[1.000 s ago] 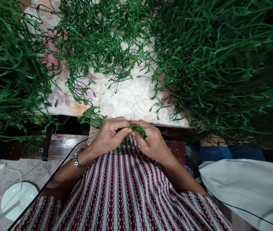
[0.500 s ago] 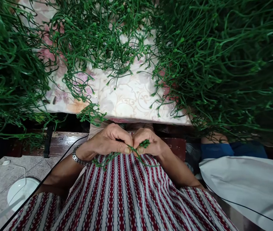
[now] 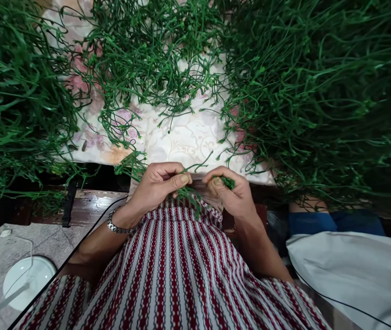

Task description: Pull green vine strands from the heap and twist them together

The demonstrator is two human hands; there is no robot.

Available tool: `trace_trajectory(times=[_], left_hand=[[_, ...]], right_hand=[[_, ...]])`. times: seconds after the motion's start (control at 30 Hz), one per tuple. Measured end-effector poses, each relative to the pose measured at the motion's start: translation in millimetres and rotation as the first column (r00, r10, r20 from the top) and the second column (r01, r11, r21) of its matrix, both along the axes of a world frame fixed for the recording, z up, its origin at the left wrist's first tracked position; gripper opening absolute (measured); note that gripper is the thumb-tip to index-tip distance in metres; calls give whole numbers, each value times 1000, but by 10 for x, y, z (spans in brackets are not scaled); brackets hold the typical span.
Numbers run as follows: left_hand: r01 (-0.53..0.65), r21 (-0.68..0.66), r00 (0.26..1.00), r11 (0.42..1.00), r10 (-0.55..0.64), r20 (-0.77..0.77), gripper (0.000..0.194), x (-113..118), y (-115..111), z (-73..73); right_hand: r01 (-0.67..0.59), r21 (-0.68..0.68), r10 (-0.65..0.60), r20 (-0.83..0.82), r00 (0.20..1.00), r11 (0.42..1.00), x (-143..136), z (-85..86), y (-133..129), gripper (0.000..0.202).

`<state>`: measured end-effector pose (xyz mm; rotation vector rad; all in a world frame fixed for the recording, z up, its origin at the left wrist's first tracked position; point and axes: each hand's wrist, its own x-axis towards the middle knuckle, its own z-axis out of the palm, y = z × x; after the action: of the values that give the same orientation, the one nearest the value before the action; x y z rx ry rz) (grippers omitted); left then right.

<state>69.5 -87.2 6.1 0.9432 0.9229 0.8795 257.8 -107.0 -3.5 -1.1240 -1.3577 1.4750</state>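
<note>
My left hand (image 3: 164,181), with a metal watch (image 3: 118,223) on its wrist, pinches a few thin green stems (image 3: 190,197) between thumb and fingers. One stem sticks up to the right past the fingertips, and others hang down over my lap. A short gap to the right, my right hand (image 3: 230,190) is closed around a small clump of green tips (image 3: 229,182). Whether the stems are plastic or real plant, I cannot tell. Both hands are above my striped red and white garment (image 3: 181,270), just at the table's near edge.
A table with a white floral cloth (image 3: 185,137) lies in front. Big heaps of green stems stand at the left (image 3: 16,101) and right (image 3: 319,101), with a looser pile (image 3: 168,59) between. A dark cable runs past my left arm. A white round base (image 3: 30,282) is on the floor.
My hands were together over my lap, fingertips touching on the green stems. Now they are apart and farther forward, and a stem points up from my left fingers.
</note>
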Motion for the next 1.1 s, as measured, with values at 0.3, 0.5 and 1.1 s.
trace_trajectory(times=[0.3, 0.5, 1.1], left_hand=[[-84, 72, 996, 994, 83, 8, 13, 102, -57, -91], [-6, 20, 1000, 1000, 5, 7, 15, 5, -74, -63], [387, 137, 844, 912, -290, -451, 11, -91, 19, 83]], right_hand=[[-93, 306, 14, 252, 968, 948, -234, -11, -13, 14], [-71, 365, -33, 273, 961, 928, -215, -41, -30, 9], [-415, 548, -35, 633, 773, 726, -91, -59, -45, 15]])
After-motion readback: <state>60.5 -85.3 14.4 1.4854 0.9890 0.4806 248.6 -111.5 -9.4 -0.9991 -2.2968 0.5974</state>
